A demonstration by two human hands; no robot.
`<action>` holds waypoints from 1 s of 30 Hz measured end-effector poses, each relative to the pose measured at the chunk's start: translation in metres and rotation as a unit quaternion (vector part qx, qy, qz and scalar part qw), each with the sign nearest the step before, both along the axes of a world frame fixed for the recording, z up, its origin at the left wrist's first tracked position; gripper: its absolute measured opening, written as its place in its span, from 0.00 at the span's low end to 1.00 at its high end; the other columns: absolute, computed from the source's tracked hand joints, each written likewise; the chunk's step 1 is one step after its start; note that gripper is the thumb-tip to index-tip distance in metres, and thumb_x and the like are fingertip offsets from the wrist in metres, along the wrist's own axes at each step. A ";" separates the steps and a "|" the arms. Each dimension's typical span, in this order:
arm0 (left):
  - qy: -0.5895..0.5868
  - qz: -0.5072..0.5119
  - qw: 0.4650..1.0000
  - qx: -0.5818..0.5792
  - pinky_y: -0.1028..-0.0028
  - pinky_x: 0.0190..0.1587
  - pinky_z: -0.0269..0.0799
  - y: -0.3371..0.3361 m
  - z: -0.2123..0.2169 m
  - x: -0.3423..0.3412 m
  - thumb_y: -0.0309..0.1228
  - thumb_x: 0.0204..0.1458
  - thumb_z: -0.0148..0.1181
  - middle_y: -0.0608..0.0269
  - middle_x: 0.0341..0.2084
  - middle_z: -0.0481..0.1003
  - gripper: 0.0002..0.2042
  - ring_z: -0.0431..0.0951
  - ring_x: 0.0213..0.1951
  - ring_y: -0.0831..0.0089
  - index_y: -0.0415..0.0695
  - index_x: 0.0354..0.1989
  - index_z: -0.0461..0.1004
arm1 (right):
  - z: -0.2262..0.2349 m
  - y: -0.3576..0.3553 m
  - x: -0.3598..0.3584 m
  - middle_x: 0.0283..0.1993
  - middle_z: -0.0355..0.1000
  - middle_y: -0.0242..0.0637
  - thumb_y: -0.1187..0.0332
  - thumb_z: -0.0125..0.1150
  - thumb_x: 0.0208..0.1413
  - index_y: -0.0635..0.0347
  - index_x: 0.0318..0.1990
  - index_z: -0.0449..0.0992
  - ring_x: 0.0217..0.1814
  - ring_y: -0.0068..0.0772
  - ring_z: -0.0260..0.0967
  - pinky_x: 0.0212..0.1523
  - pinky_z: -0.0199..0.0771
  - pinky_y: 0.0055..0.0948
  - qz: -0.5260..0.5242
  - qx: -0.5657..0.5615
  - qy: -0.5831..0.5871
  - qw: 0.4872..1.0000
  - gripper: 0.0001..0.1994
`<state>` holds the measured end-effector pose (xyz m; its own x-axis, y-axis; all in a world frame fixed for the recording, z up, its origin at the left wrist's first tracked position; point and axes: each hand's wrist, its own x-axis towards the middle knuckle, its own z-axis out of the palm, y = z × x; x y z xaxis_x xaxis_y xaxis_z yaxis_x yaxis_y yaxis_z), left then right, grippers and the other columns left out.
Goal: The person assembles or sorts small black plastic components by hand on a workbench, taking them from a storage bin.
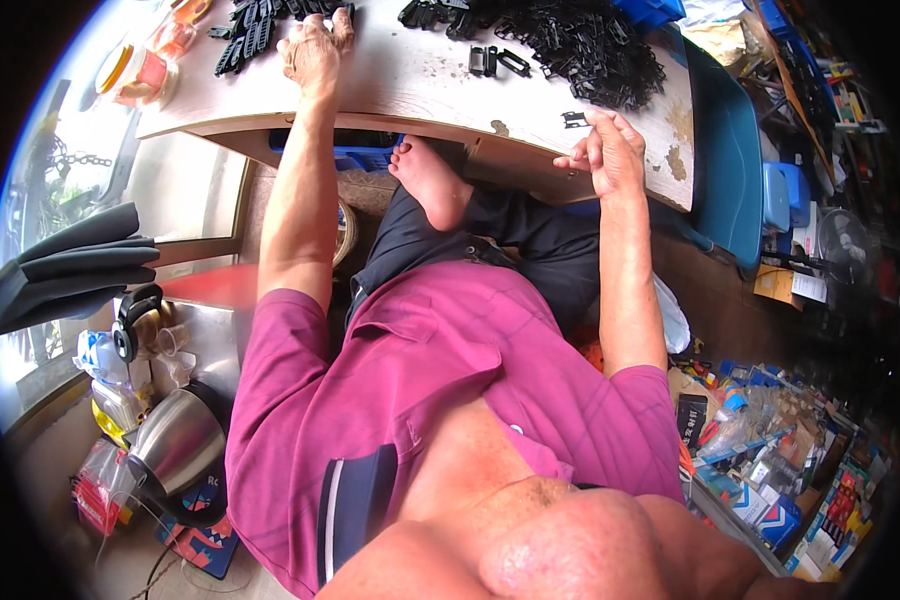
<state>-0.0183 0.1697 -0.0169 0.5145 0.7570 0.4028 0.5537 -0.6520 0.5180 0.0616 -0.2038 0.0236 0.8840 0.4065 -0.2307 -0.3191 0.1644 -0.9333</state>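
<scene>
My left hand [313, 48] rests knuckles-up on the worn white tabletop [400, 80], its fingers curled beside a row of small black plastic clips [245, 40]. My right hand [605, 150] hovers at the table's near edge with fingertips pinched together, just below a single black clip [574, 119]; whether it grips anything I cannot tell. A big heap of black plastic clips [580, 45] lies at the far middle of the table. Two more loose clips [495, 61] sit between the hands.
A blue chair [728, 170] stands right of the table. Tape rolls [135, 70] sit at the table's left end. A steel kettle [175, 440] and headphones [130, 315] lie lower left. Packaged goods [770, 450] crowd the floor lower right. My bare foot [430, 180] is tucked under the table.
</scene>
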 end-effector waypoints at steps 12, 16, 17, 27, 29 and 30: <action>0.014 -0.089 0.982 0.165 0.58 0.45 0.70 -0.016 -0.007 -0.020 0.45 0.52 0.57 0.56 0.33 0.78 0.14 0.76 0.38 0.54 0.48 0.37 0.77 | 0.002 0.005 -0.004 0.11 0.58 0.27 0.69 0.59 0.57 0.61 0.35 0.71 0.15 0.26 0.67 0.22 0.83 0.48 -0.009 -0.014 -0.010 1.000 0.06; 0.012 -0.078 0.979 0.187 0.59 0.40 0.70 -0.026 -0.002 -0.031 0.43 0.52 0.60 0.59 0.31 0.79 0.12 0.77 0.34 0.53 0.50 0.38 0.76 | 0.002 0.009 -0.008 0.10 0.58 0.27 0.69 0.59 0.56 0.61 0.32 0.72 0.13 0.25 0.67 0.20 0.83 0.46 -0.019 0.007 -0.013 1.000 0.06; 0.011 -0.080 0.979 0.188 0.59 0.40 0.70 -0.028 -0.001 -0.033 0.43 0.52 0.60 0.59 0.31 0.79 0.12 0.77 0.34 0.53 0.50 0.38 0.76 | 0.002 0.011 -0.010 0.09 0.58 0.27 0.69 0.59 0.56 0.61 0.30 0.73 0.12 0.25 0.67 0.18 0.82 0.44 -0.026 0.020 -0.010 0.999 0.06; -0.334 -0.260 0.820 -0.387 0.79 0.24 0.72 -0.131 0.008 -0.045 0.26 0.52 0.64 0.61 0.27 0.75 0.13 0.74 0.23 0.77 0.36 0.44 0.72 | 0.023 0.043 -0.020 0.10 0.59 0.30 0.70 0.61 0.54 0.61 0.28 0.72 0.10 0.24 0.64 0.16 0.80 0.42 -0.017 0.090 -0.051 0.994 0.07; -0.365 -0.289 0.757 -0.458 0.81 0.22 0.72 -0.156 0.008 -0.047 0.25 0.51 0.65 0.65 0.24 0.74 0.14 0.73 0.21 0.81 0.38 0.45 0.73 | 0.027 0.050 -0.024 0.10 0.59 0.30 0.71 0.62 0.53 0.62 0.28 0.72 0.09 0.24 0.63 0.15 0.80 0.40 -0.007 0.105 -0.066 0.992 0.06; -0.351 -0.291 0.740 -0.494 0.82 0.23 0.73 -0.169 0.012 -0.047 0.23 0.53 0.63 0.63 0.26 0.76 0.13 0.75 0.25 0.81 0.38 0.47 0.72 | 0.026 0.052 -0.026 0.10 0.59 0.30 0.71 0.62 0.53 0.62 0.28 0.72 0.09 0.24 0.63 0.15 0.80 0.40 -0.011 0.103 -0.066 0.992 0.06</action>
<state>-0.0657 0.0005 -0.0052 0.7961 0.5926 0.1226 -0.3035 0.2158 0.9280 0.0359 -0.1520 0.0495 0.9099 0.4140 -0.0256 -0.1904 0.3620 -0.9125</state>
